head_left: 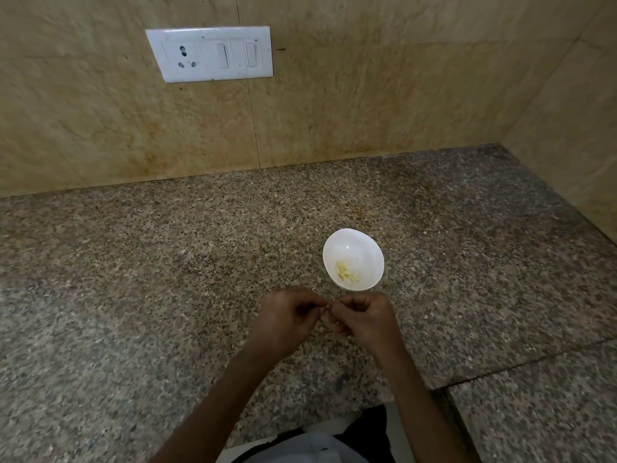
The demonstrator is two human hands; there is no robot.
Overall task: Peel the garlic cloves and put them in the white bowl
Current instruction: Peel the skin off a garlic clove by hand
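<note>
Head view. Left hand and right hand: fingers curled, fingertips meeting to pinch a small garlic clove. It is largely hidden, held above the speckled granite counter near the round white bowl, which holds pale peeled cloves. Clove's long axis and heading: cannot tell. Risk: a slick clove may squirt from the pinch and miss the bowl.

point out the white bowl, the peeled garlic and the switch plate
white bowl (354, 242): head view, bare far inner wall
peeled garlic (346, 273): head view, middle of the pile
switch plate (209, 54): head view, centre of its face
</note>
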